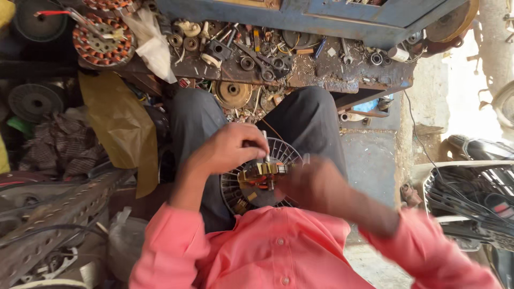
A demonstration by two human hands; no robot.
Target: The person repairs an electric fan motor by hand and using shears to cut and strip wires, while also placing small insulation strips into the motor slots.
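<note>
— What does each grip have hold of?

— The left hand (233,147) is curled shut around a thin metal shaft (265,145) that stands up out of a small fan motor (262,174). The right hand (313,184) is blurred; it lies against the motor's right side, but I cannot tell whether its grip is closed on it.

— And where is the motor?

— On the person's lap, in the middle of a round wire fan guard (286,152) that rests across the dark grey trousers (308,115). The motor shows brass-coloured plates and copper-orange winding.

— What lies around that?

— The pink shirt (278,249) fills the lower edge of the view. Beyond the knees stands a low, dirty counter (321,77) strewn with bearings (247,63), a spanner (257,56), nuts and metal scraps. A brass-coloured round cover (232,93) sits just below its edge, between the knees. At the far left of the counter is a wound ceiling-fan stator (104,43) with orange coils, and a white plastic bag (152,45) just beside it. A brown paper sheet (120,126) hangs near the left knee.
</note>
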